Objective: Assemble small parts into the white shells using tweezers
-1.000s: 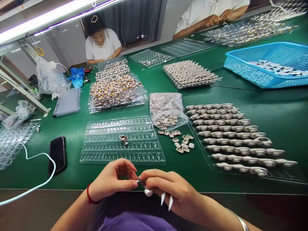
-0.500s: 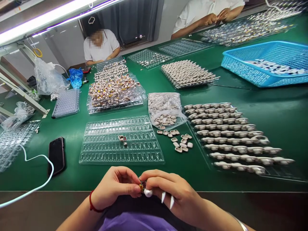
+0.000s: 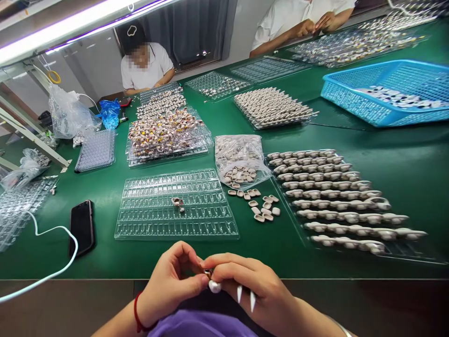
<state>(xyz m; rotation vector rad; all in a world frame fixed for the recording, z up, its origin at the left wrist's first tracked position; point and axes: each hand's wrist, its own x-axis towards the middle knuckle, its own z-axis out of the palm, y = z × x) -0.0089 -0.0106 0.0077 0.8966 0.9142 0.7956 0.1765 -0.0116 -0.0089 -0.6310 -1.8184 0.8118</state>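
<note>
Pinched between both hands, just past the table's front edge, is a small earbud part (image 3: 214,286) with a glossy white rounded end and a dark, coppery inner side. The thumb and index finger of my left hand (image 3: 175,276) close on its left side. My right hand (image 3: 250,285) grips it from the right, fingers curled. Two white pointed tips (image 3: 252,302) stick out beneath the right fingers; what they belong to is hidden. Beyond the hands lies a clear plastic tray (image 3: 175,229), with a small beige part (image 3: 178,203) with a reddish bit on it.
Loose beige shells (image 3: 259,218) lie beside a plastic bag (image 3: 238,150) of more shells. A tray of beige pieces (image 3: 333,203) stands right, a phone (image 3: 81,227) and white cable (image 3: 52,281) left. Farther off are stacked trays (image 3: 168,133), a blue basket (image 3: 382,112) and two co-workers (image 3: 150,70).
The left hand has shifted slightly right and its thumb has moved in closer on the earbud part, which has turned a little. The yellow bit on it no longer shows.
</note>
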